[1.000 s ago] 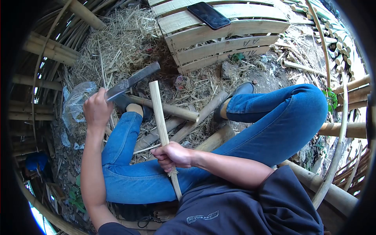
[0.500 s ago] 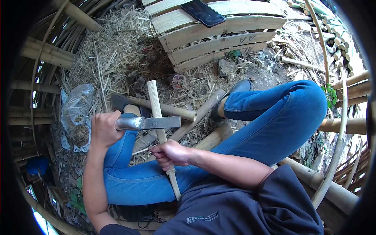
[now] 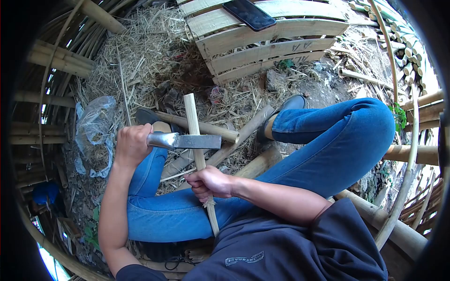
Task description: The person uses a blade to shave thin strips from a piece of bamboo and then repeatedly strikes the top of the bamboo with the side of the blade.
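Note:
My left hand (image 3: 133,144) is closed around the shiny metal handle of a short, broad-bladed knife (image 3: 201,142). Its blade lies crosswise over a pale bamboo strip (image 3: 192,114), overlapping it in this view. Lower down, my right hand (image 3: 211,181) grips the strip in a closed fist. Frayed shavings (image 3: 209,203) curl from the strip just below that fist. The strip slants from above the blade down across my thigh, its lower end against my lap.
My bent legs in blue jeans (image 3: 328,140) frame the work. Bamboo poles (image 3: 206,129) lie on the straw-littered ground between my feet. Ahead stands a wooden crate (image 3: 276,49) with a phone (image 3: 249,14) on top. A plastic bag (image 3: 96,122) lies at left, stacked bamboo (image 3: 408,51) far right.
The whole view has shifted slightly to the right. Knife and strip stay crossed, the blade a touch farther up the strip; both hands keep their grips.

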A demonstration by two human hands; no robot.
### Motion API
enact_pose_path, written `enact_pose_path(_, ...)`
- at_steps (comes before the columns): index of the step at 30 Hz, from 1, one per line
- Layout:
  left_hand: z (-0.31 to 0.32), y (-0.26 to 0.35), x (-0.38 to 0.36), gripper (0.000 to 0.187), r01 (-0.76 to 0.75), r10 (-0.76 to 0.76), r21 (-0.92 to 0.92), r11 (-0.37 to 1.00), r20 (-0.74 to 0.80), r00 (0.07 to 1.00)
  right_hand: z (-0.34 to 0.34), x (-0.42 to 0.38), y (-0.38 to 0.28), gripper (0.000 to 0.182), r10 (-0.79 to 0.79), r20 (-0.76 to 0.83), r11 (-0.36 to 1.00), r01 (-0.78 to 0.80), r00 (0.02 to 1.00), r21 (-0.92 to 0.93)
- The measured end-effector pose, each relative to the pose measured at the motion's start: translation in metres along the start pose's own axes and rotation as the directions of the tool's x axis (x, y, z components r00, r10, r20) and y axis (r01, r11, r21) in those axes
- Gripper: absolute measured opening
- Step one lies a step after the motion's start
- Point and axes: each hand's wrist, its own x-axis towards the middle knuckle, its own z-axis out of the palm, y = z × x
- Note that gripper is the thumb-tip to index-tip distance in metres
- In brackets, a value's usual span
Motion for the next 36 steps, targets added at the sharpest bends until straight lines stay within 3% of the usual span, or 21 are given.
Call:
enact_pose_path(9,-0.020,-0.019,0.007,0.011,0.190,-0.177,0.116,0.975,-0.115,0.977,0.009,0.001,0.002,0.045,0.055,0.022,0.998,-0.054,0.998,-0.029)
enact_pose_path(13,-0.020,-0.034,0.006,0.012,0.383,-0.351,0.253,0.888,-0.165,0.922,0.007,0.003,0.005,0.045,0.055,0.082,0.998,-0.053,0.995,-0.024)
enact_pose_path(17,-0.036,-0.033,-0.009,0.009,0.492,-0.462,0.143,0.859,-0.199,0.864,0.003,0.007,0.003,0.042,0.050,0.052,0.999,-0.050,0.997,-0.002)
enact_pose_path(18,-0.039,-0.030,-0.011,0.013,0.467,-0.443,0.050,0.883,-0.244,0.863,0.002,0.006,0.003,0.041,0.044,0.018,0.999,-0.045,0.999,0.022)
enact_pose_path(22,-0.049,-0.018,-0.012,0.017,0.354,-0.352,-0.024,0.935,-0.201,0.914,0.004,0.006,0.003,0.045,0.047,0.048,0.999,-0.048,0.998,0.006)
enact_pose_path(25,-0.049,0.003,-0.008,0.018,0.237,-0.242,-0.074,0.969,-0.072,0.968,0.003,0.006,0.001,0.045,0.040,0.058,0.999,-0.040,0.997,0.000)
enact_pose_path(30,-0.036,0.025,-0.013,0.025,0.105,-0.104,-0.002,0.995,0.071,0.992,-0.001,0.010,0.005,0.046,0.020,0.071,0.999,-0.022,0.997,0.033)
enact_pose_path(36,-0.020,0.035,-0.016,0.029,0.071,-0.075,0.039,0.997,0.111,0.991,0.000,0.009,0.004,0.047,0.008,0.035,1.000,-0.007,0.999,-0.017)
